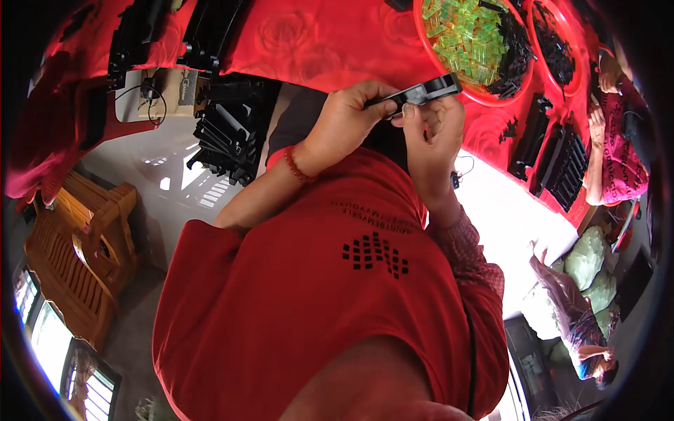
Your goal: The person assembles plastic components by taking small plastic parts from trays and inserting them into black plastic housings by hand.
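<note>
A short, elongated black plastic part is held up in front of my chest, over the table's near edge. My left hand pinches its left end between thumb and fingers. From below, my right hand closes on it, the thumb tip against its lower edge and the other fingers curled behind. Just beyond the part stands a red basin of small clear yellow-green pieces, with small black pieces along its right side.
A second red basin holds black pieces. Long black plastic housings lie on the red tablecloth at right, others at far left. More black parts are piled left of my lap. A co-worker's hand rests at the right; a wooden chair stands left.
</note>
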